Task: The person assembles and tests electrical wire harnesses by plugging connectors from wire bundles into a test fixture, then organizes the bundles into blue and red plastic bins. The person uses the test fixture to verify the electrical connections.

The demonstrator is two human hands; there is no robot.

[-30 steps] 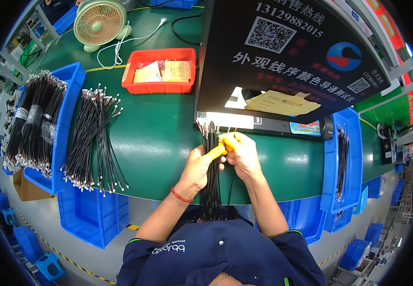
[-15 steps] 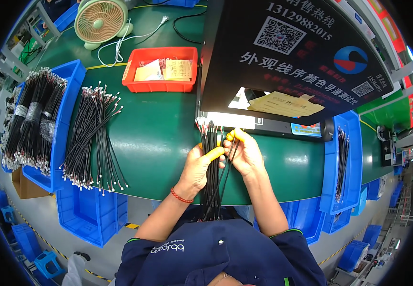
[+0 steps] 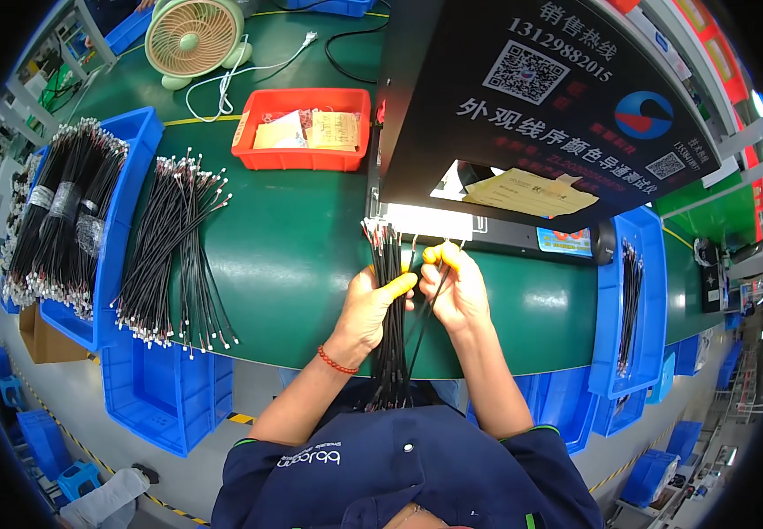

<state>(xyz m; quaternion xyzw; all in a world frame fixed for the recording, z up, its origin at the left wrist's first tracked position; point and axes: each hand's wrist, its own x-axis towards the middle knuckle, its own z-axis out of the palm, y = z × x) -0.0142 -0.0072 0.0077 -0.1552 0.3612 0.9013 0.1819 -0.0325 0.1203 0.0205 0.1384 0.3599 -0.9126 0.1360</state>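
Observation:
A thick bundle of black cables (image 3: pixel 389 339) with small white and red ends is wrapped in my left hand (image 3: pixel 364 310), its lower part hanging over the table's near edge. Yellow covers show on my left thumb and on several fingertips of my right hand (image 3: pixel 459 295). Just right of the bundle, my right fingers pinch one black cable (image 3: pixel 419 331) near its upper end. Both hands are in front of the lit white slot of a black machine (image 3: pixel 434 220). The pinched tip itself is too small to make out.
Loose black cables (image 3: pixel 174 256) lie in a pile on the green table, beside a blue bin (image 3: pixel 126 238) of taped bundles. A red tray (image 3: pixel 302 160) with paper slips and a fan (image 3: pixel 189 40) stand behind. Another blue bin (image 3: pixel 608 309) with cables stands right.
My right hand has shifted slightly right, away from the bundle, with the cable between its fingers. My left hand keeps its grip on the bundle.

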